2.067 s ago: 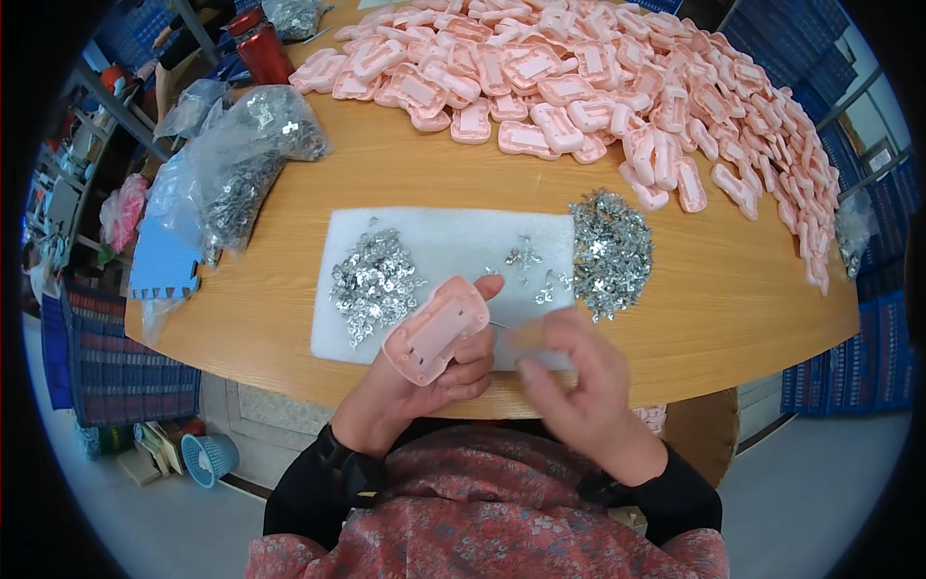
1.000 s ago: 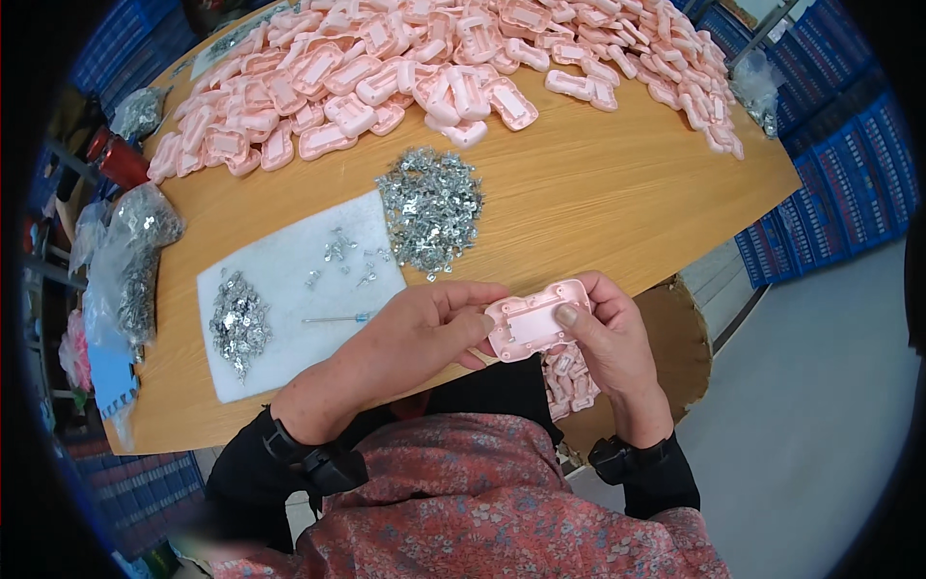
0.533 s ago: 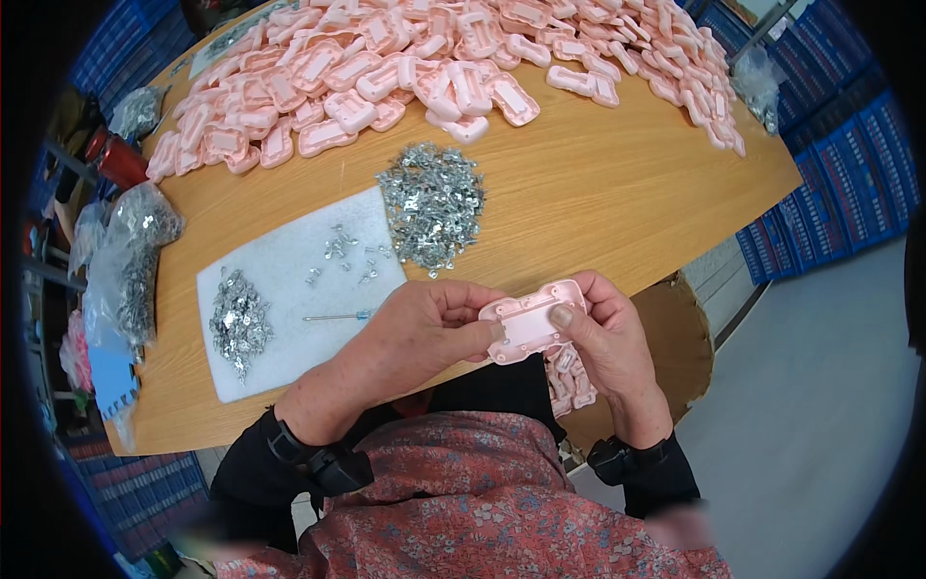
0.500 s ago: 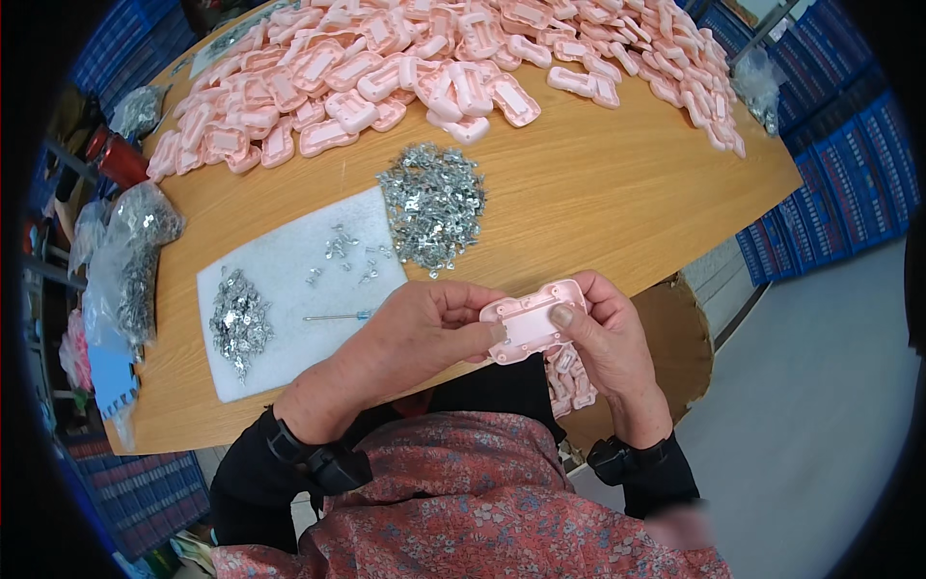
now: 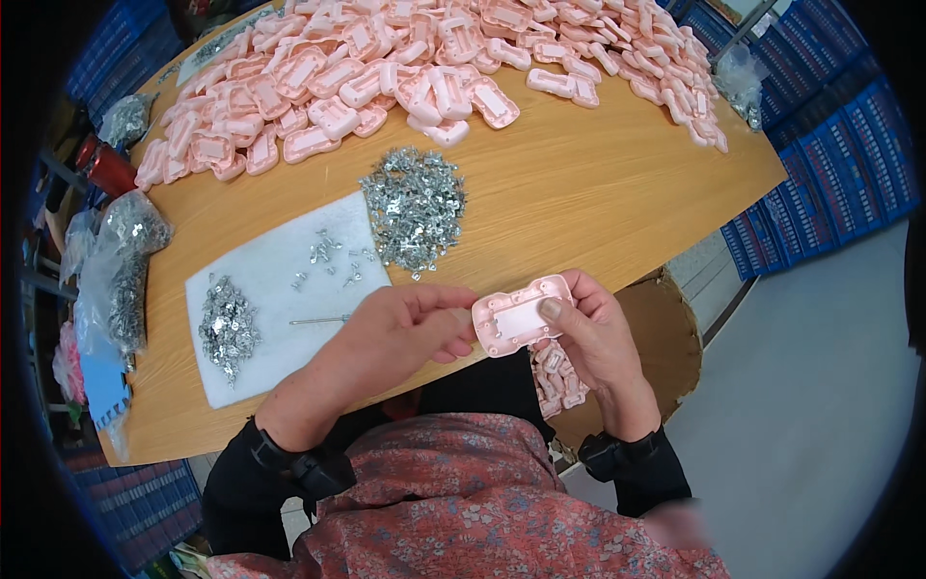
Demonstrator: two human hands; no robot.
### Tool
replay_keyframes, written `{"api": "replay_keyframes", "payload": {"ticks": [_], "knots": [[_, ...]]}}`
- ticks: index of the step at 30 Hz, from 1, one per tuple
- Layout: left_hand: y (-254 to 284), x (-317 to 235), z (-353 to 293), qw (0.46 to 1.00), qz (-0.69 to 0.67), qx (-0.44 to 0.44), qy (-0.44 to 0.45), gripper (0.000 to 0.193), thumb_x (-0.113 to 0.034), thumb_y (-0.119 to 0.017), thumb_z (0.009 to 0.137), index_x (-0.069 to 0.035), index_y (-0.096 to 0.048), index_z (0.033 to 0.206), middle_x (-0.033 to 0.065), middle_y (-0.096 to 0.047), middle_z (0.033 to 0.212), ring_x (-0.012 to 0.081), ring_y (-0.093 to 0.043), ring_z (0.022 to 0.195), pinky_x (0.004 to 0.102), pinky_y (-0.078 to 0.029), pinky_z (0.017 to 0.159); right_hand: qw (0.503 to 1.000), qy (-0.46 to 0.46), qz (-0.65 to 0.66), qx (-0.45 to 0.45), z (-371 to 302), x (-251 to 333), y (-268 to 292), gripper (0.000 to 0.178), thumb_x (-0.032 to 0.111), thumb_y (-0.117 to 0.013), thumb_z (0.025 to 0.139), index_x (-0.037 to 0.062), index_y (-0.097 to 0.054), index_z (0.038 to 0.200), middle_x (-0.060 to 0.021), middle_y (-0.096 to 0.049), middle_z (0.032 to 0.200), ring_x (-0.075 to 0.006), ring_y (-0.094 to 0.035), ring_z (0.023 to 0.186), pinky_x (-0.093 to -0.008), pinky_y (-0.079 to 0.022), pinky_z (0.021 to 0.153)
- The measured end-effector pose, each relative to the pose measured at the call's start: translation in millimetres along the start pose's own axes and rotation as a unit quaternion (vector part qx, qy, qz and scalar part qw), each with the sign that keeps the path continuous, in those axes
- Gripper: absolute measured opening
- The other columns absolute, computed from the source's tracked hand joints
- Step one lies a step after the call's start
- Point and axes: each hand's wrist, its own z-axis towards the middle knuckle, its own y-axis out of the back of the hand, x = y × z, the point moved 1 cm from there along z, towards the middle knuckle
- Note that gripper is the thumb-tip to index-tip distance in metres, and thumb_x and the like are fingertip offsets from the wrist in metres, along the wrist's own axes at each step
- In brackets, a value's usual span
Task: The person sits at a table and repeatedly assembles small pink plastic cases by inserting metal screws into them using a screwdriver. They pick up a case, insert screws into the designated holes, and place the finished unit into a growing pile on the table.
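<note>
A right hand (image 5: 603,345) grips a pink shell (image 5: 513,321) over the near edge of a wooden table (image 5: 617,183), thumb pressed on its inner face.

In the head view, the shell lies toward 10 o'clock from that grip, its long axis running about 8 to 2; the right hand is nearer. The left hand (image 5: 400,323) bunches its fingertips at the shell's 9 o'clock end, their contents impossible to tell. Tabletop spreads toward 1 o'clock; a cardboard box (image 5: 666,338) stands toward 4.

The head camera looks down from close above the wooden table's (image 5: 579,193) near edge, facing across it.
</note>
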Motion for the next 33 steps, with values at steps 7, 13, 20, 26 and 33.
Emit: {"api": "replay_keyframes", "payload": {"ticks": [7, 13, 20, 26, 33], "knots": [[-16.4, 8.3, 3.5, 0.999, -0.010, 0.035, 0.006, 0.033, -0.021, -0.059, 0.100, 0.005, -0.063, 0.120, 0.0082, -0.070, 0.099, 0.0111, -0.068, 0.086, 0.0240, -0.057, 0.078, 1.000, 0.011, -0.015, 0.010, -2.6, 2.9, -9.2, 0.024, 0.014, -0.068, 0.095, -0.0009, -0.058, 0.110, -0.0077, -0.068, 0.097, -0.0102, -0.065, 0.080, -0.0248, -0.056, 0.068], [-16.6, 18.3, 3.3, 0.999, -0.036, 0.037, -0.011, 0.032, -0.021, -0.059, 0.101, 0.005, -0.063, 0.119, 0.0098, -0.070, 0.102, 0.0131, -0.070, 0.088, 0.0237, -0.058, 0.079, 0.999, 0.016, -0.023, 0.016, -5.3, 5.6, -11.7, 0.023, 0.014, -0.069, 0.094, 0.0001, -0.058, 0.109, -0.0068, -0.068, 0.096, -0.0096, -0.065, 0.080, -0.0242, -0.056, 0.069], [-13.1, 8.7, 0.5, 0.993, -0.111, 0.032, 0.040, 0.034, -0.027, -0.059, 0.100, 0.004, -0.066, 0.112, 0.0081, -0.070, 0.097, 0.0121, -0.068, 0.087, 0.0247, -0.056, 0.079, 1.000, 0.021, 0.004, -0.001, -2.9, 0.5, -4.0, 0.023, 0.014, -0.068, 0.095, 0.0000, -0.058, 0.109, -0.0076, -0.068, 0.096, -0.0101, -0.065, 0.080, -0.0245, -0.056, 0.069], [-16.2, 15.0, -3.3, 0.997, -0.059, 0.039, 0.026, 0.035, -0.029, -0.063, 0.098, 0.004, -0.066, 0.110, 0.0095, -0.070, 0.097, 0.0136, -0.068, 0.086, 0.0256, -0.057, 0.079, 1.000, 0.014, 0.025, 0.004, -0.5, -0.3, -5.4, 0.023, 0.014, -0.068, 0.095, -0.0010, -0.057, 0.110, -0.0087, -0.068, 0.097, -0.0105, -0.065, 0.080, -0.0250, -0.057, 0.068], [-22.5, 22.8, 2.0, 0.999, -0.038, 0.032, 0.018, 0.034, -0.026, -0.064, 0.098, 0.003, -0.066, 0.116, 0.0099, -0.071, 0.098, 0.0136, -0.070, 0.084, 0.0252, -0.058, 0.076, 1.000, 0.021, 0.011, 0.017, -1.4, -1.3, -8.8, 0.024, 0.013, -0.068, 0.095, -0.0012, -0.057, 0.111, -0.0083, -0.068, 0.097, -0.0105, -0.066, 0.080, -0.0251, -0.057, 0.069]]}}
